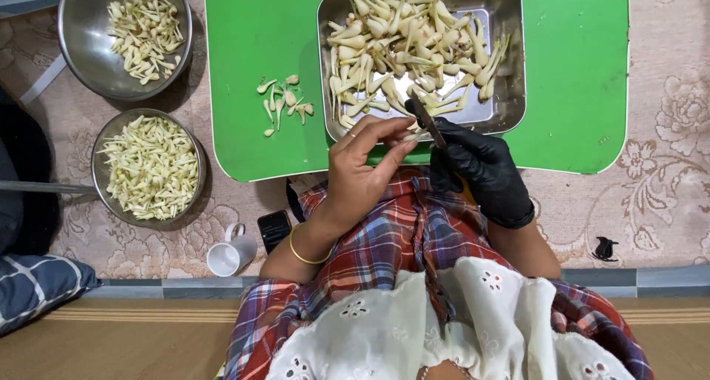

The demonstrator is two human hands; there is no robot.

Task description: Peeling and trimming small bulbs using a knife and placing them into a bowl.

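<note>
One stalk (411, 135) half-hidden between fingers (384, 132).

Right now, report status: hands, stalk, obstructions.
Left hand bare, pinching stalk. Right hand gloved, gripping knife at stalk. Tray ahead; nothing in the way.

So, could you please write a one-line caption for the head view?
Gloved right hand holds a knife to a pale stalk in the left hand, over a steel tray.

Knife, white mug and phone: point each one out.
Knife (427, 120), head view, on the dark blade above the gloved right hand (481, 169).
White mug (228, 256), head view, on its side wall.
Phone (274, 228), head view, on its dark screen.
</note>
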